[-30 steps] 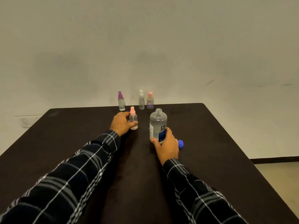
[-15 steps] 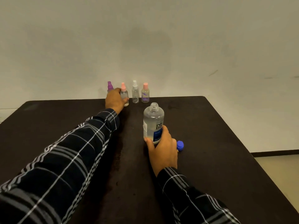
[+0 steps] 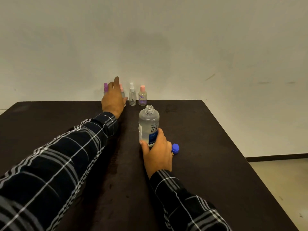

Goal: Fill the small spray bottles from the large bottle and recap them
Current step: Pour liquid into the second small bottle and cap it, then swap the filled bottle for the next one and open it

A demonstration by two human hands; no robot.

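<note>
Four small bottles stand in a row at the table's far edge: a purple-capped one [image 3: 105,88], a pink-capped spray bottle [image 3: 122,91], a white-capped one [image 3: 132,95] and a pink-capped one [image 3: 142,96]. My left hand [image 3: 113,100] is stretched out in front of the first two, fingers spread and index finger raised, partly hiding both. The large clear bottle [image 3: 148,124] stands upright and uncapped in mid-table, with my right hand [image 3: 158,154] gripping its lower part. Its blue cap [image 3: 175,148] lies on the table just right of that hand.
The dark table [image 3: 208,164] ends at a plain wall just behind the row of small bottles. Its right edge drops to a pale floor [image 3: 283,180]. My plaid sleeves cover much of the near table.
My left hand carried the pink-capped spray bottle from mid-table to the back row beside the purple-capped one and has opened off it. My right hand kept its hold on the large bottle.
</note>
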